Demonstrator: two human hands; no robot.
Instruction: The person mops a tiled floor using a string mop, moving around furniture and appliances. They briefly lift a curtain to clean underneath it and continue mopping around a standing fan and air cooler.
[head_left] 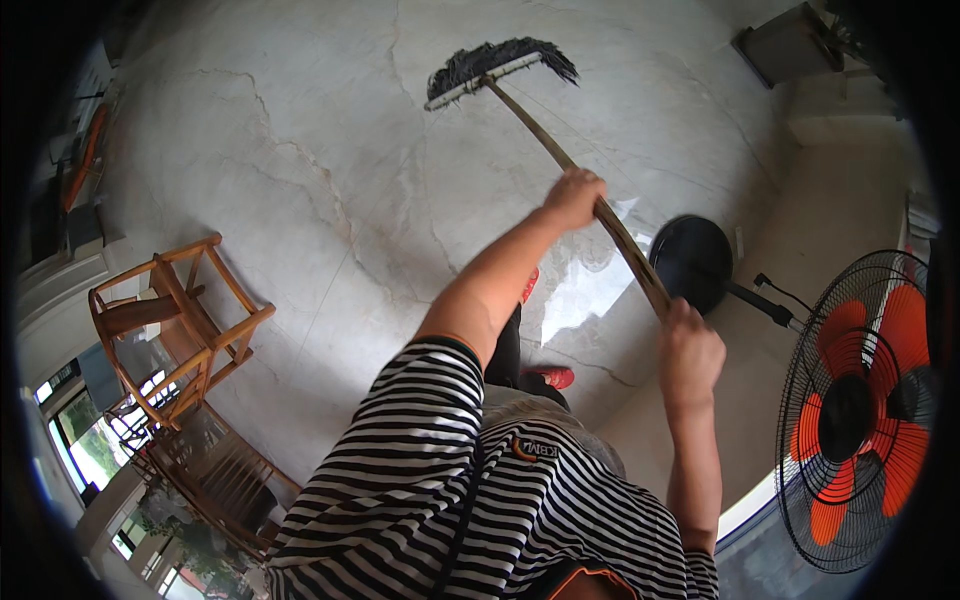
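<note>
A mop [628, 246] with a long wooden handle slants across the view from the upper middle to the lower right. Its dark, stringy head [500, 66], fixed to a pale bar, lies on the grey floor [330, 130]. Partway down the handle, my left hand [577, 198] is closed around the wood. My right hand [692, 350] grips the handle's near end, lower and to the right. Both arms reach forward, the left one more outstretched.
At right stands a fan [850, 415] with orange blades in a black wire cage; its round black base [692, 262] rests close to the mop handle. Wooden chairs [180, 330] stand at left. A dark box-like object [790, 45] is at the upper right. Light reflects off the floor near my red shoes [552, 377].
</note>
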